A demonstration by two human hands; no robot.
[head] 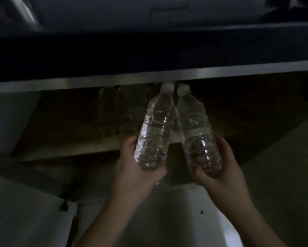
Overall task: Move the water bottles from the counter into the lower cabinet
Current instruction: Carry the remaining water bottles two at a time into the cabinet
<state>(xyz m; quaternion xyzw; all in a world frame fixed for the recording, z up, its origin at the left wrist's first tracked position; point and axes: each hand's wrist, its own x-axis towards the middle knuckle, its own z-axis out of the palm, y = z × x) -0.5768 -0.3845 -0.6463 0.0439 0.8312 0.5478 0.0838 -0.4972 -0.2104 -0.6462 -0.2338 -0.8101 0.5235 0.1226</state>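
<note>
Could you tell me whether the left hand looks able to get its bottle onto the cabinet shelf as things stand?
Probably yes: the left hand holds its bottle just before the open shelf, whose front edge looks bare there; dim shapes stand further back.

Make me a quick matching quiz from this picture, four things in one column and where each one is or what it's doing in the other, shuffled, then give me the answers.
Column one:
1. left hand
2. right hand
3. white caps
4. cabinet shelf

Column two:
A. close together, just below the cabinet's top rail
B. grips the left bottle at its base
C. pale board inside the open cabinet
D. grips the right bottle at its base

Pairs: 1-B, 2-D, 3-A, 4-C
</note>
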